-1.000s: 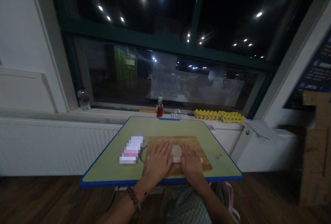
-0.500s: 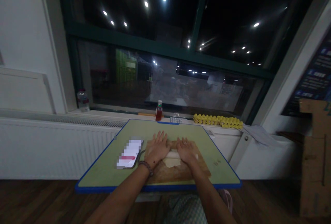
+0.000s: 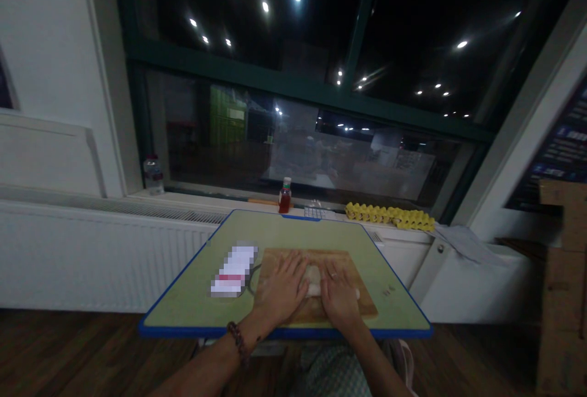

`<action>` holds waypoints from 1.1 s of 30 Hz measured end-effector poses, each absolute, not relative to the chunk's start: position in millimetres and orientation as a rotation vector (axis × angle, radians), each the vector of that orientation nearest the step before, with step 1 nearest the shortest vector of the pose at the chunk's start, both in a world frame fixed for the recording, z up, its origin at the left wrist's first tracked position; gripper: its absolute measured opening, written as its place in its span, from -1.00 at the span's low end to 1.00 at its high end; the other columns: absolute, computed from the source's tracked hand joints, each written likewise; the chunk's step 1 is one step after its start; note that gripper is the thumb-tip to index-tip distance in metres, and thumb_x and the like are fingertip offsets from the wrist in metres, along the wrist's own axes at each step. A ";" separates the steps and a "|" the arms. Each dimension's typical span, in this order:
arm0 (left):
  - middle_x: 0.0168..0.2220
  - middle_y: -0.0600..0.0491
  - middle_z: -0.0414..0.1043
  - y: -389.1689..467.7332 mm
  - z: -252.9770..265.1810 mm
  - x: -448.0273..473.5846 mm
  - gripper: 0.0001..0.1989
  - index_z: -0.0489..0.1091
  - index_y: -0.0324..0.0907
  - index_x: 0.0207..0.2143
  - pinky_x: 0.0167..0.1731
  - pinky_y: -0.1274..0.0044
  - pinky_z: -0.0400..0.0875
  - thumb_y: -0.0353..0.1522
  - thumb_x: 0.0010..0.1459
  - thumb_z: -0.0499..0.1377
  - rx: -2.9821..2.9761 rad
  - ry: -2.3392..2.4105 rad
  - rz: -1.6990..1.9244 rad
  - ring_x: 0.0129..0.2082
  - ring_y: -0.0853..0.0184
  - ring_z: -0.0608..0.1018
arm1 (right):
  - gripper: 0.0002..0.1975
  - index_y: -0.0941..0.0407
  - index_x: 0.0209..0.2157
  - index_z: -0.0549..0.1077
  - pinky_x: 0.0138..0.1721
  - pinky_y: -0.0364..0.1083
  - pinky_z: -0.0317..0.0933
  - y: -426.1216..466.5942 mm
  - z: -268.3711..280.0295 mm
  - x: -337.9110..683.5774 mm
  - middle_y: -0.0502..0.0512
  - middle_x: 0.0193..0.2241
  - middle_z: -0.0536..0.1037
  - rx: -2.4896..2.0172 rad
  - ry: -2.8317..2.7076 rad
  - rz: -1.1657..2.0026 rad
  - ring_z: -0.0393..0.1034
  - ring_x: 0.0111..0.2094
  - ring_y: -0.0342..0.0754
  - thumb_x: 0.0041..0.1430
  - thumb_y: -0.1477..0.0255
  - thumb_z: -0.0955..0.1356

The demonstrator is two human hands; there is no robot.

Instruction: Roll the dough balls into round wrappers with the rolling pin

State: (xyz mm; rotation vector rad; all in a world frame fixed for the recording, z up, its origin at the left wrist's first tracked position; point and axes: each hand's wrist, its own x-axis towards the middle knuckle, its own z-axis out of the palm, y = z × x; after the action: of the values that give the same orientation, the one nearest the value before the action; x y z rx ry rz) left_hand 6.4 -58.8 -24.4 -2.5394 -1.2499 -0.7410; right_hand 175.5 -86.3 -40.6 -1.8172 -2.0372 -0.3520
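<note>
Pale flattened dough [image 3: 313, 276] lies on a wooden cutting board [image 3: 351, 262]. Across its near side is a pale, rod-like rolling pin [image 3: 356, 293], mostly hidden under my palms. My left hand [image 3: 285, 281] lies flat over the pin's left part, fingers stretched forward over the board. My right hand [image 3: 338, 293] rests flat over the right part, fingers out as well, with a ring on one finger. A short stretch of pin shows between the hands, and its right end pokes out past my right hand.
The board sits on a small green table [image 3: 183, 299] with a blue edge. A phone with a blurred screen [image 3: 235, 270] lies to the left. On the sill stand a bottle of red liquid [image 3: 285, 196], a water bottle [image 3: 153, 175] and yellow egg trays [image 3: 389, 215].
Both hands have moved toward me over the board, and the pin has rolled with them. Dough now shows beyond the pin, where before it showed on the near side.
</note>
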 end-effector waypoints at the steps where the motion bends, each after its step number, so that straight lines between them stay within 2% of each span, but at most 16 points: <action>1: 0.26 -0.06 0.20 -60.4 -26.3 5.4 -0.52 0.21 -0.18 0.22 0.24 0.20 0.05 -0.25 0.30 -0.07 -2.539 -1.237 -0.739 0.28 0.15 0.19 | -0.53 0.19 0.19 0.30 0.27 0.13 -0.09 -87.5 -44.3 175.8 0.19 0.22 0.28 -1.786 -2.025 -0.375 0.05 0.28 0.08 0.33 0.50 0.07; 5: 0.26 -0.08 0.20 -68.3 -36.3 -0.6 -0.45 0.13 -0.18 0.27 0.22 0.21 0.09 -0.16 0.30 -0.06 -2.557 -1.145 -0.745 0.25 0.15 0.24 | -0.55 0.16 0.21 0.27 0.27 0.16 -0.07 -98.8 -56.2 179.6 0.18 0.21 0.29 -1.651 -1.988 -0.457 0.04 0.28 0.07 0.34 0.43 0.12; 8: 0.26 -0.05 0.21 -75.8 -43.3 -8.4 -0.41 0.09 -0.14 0.29 0.21 0.25 0.11 -0.09 0.29 -0.04 -2.550 -1.053 -0.792 0.24 0.17 0.27 | -0.51 0.10 0.26 0.18 0.27 0.17 -0.06 -113.7 -60.4 189.4 0.13 0.26 0.21 -1.509 -2.085 -0.505 -0.03 0.31 0.06 0.32 0.36 0.18; 13: 0.29 0.04 0.16 -86.5 -44.2 -24.1 -0.41 -0.04 -0.05 0.33 0.22 0.25 0.09 -0.13 0.31 -0.02 -2.525 -0.923 -0.822 0.26 0.19 0.22 | -0.57 0.02 0.18 0.24 0.17 0.09 0.16 -129.7 -61.9 212.6 0.12 0.24 0.25 -1.407 -2.163 -0.499 0.11 0.25 0.04 0.29 0.36 0.24; 18: 0.28 0.05 0.16 -79.7 -27.5 -36.0 -0.44 -0.01 0.01 0.32 0.21 0.26 0.08 -0.17 0.31 -0.01 -2.461 -0.989 -0.911 0.24 0.19 0.21 | -0.73 0.06 -0.04 0.38 -0.04 0.04 0.32 -129.2 -61.5 218.9 0.16 -0.03 0.47 -1.517 -2.137 -0.427 0.38 -0.01 0.08 0.21 0.43 0.32; 23: 0.25 0.01 0.20 -57.9 1.2 -45.2 -0.54 0.08 0.00 0.27 0.16 0.22 0.13 -0.23 0.33 -0.08 -2.410 -1.231 -1.048 0.20 0.19 0.25 | -0.79 0.08 -0.10 0.40 -0.03 0.07 0.26 -125.9 -57.1 224.5 0.15 -0.14 0.51 -1.511 -2.208 -0.472 0.40 -0.10 0.11 0.23 0.39 0.30; 26: 0.24 -0.01 0.19 -50.1 11.9 -49.2 -0.56 0.09 0.00 0.25 0.13 0.20 0.18 -0.22 0.34 -0.11 -2.353 -1.367 -1.218 0.19 0.18 0.27 | -0.77 0.07 -0.14 0.41 -0.12 0.01 0.27 -120.0 -50.6 234.2 0.15 -0.19 0.51 -1.577 -2.074 -0.327 0.42 -0.19 0.06 0.31 0.31 0.19; 29: 0.23 -0.07 0.17 -47.4 9.9 -47.9 -0.52 0.12 -0.06 0.23 0.13 0.21 0.22 -0.19 0.29 -0.01 -2.392 -1.350 -1.310 0.20 0.14 0.26 | -0.64 0.09 -0.16 0.39 -0.21 -0.04 0.28 -104.3 -42.6 237.9 0.17 -0.23 0.50 -1.557 -1.774 -0.076 0.43 -0.23 0.04 0.34 0.22 0.09; 31: 0.26 -0.09 0.13 -47.3 3.4 -43.5 -0.44 0.15 -0.06 0.22 0.15 0.24 0.23 -0.17 0.20 0.12 -2.579 -1.244 -1.208 0.22 0.12 0.25 | -0.59 0.09 -0.17 0.38 -0.21 -0.06 0.29 -87.6 -39.2 234.0 0.14 -0.27 0.50 -1.428 -1.562 0.120 0.42 -0.22 0.02 0.32 0.13 0.08; 33: 0.31 -0.05 0.05 -47.4 -4.1 -37.2 -0.34 0.18 -0.01 0.22 0.18 0.26 0.21 -0.14 0.08 0.24 -2.873 -1.071 -0.954 0.26 0.10 0.21 | -0.55 0.08 -0.22 0.37 -0.34 -0.10 0.30 -68.8 -39.3 226.8 0.04 -0.42 0.46 -1.296 -1.369 0.356 0.39 -0.38 -0.04 0.27 0.02 0.11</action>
State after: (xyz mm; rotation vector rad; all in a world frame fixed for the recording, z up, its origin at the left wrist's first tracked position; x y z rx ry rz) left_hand -37.2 -47.4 -4.1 -2.8729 -1.0710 -0.9544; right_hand 226.8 -68.8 -39.3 -1.2960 -1.3690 0.3558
